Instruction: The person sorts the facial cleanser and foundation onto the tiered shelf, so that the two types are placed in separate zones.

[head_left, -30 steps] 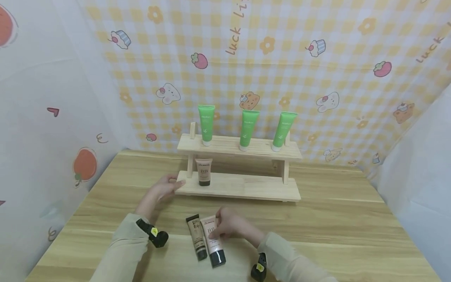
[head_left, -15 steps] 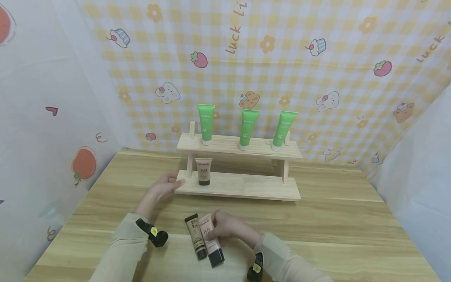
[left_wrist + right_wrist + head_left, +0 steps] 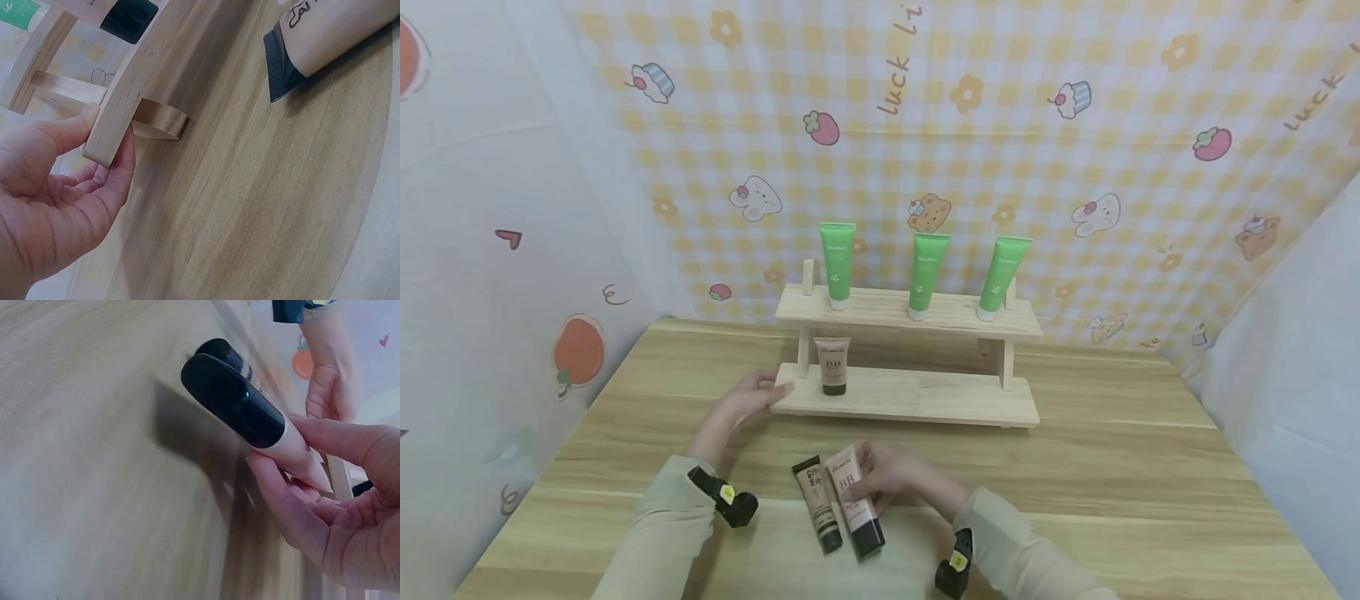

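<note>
My left hand (image 3: 69, 181) grips the left end of the lower board of a two-tier wooden shelf (image 3: 917, 396), thumb on top and fingers beneath. My right hand (image 3: 891, 473) pinches a pink BB cream tube (image 3: 852, 487) with a black cap between thumb and fingers. In the right wrist view this tube (image 3: 290, 450) is raised, with its shadow on the table. Beside it on the table lies a slimmer beige tube (image 3: 818, 504) with a black cap. Another pink BB cream tube (image 3: 832, 367) stands cap-down at the left of the lower board.
Three green tubes with white caps stand on the upper board: left (image 3: 838, 265), middle (image 3: 928, 275) and right (image 3: 1003, 277). The wood-grain table (image 3: 1120, 467) extends around the shelf. Behind it hangs a yellow checked cloth (image 3: 880, 175), with white cloth at both sides.
My right hand has closed on the BB cream tube and lifted it, shifting it slightly away from the beige tube. My left hand stays on the shelf's end.
</note>
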### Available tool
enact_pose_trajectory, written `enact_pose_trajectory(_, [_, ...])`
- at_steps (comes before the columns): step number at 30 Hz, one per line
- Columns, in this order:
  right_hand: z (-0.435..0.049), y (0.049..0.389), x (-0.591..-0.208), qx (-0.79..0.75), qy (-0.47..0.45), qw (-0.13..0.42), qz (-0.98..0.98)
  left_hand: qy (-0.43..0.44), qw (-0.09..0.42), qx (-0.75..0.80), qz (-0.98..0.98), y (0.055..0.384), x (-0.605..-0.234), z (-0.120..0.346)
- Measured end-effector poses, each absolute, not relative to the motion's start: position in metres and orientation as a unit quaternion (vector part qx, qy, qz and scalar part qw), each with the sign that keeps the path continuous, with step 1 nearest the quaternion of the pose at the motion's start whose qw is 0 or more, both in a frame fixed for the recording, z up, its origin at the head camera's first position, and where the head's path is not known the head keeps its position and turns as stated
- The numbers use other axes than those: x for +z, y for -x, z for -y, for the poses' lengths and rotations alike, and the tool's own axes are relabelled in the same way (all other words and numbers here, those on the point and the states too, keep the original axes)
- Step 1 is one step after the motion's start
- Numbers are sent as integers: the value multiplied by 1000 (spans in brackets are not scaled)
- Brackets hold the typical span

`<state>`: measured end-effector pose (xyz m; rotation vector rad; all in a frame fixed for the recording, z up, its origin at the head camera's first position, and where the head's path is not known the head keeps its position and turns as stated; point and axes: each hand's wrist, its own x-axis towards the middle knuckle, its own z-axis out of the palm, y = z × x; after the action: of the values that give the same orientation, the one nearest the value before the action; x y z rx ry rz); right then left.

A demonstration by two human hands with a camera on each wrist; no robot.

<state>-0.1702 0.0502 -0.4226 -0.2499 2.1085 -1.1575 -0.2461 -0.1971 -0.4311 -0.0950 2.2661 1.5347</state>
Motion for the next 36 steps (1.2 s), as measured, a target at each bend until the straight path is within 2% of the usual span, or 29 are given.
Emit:
enact_pose_trajectory(4, [-55, 175, -422, -464, 100, 358, -804, 29, 201, 550, -810, 246, -429, 197])
enact_pose_trajectory(28, [-88, 194, -404, -467, 124, 290, -826, 28, 205, 535, -819, 246, -430, 199])
enact_pose_trajectory(36, [-97, 200, -394, -476, 107, 267, -831, 31, 206, 541, -815, 245, -429, 197])
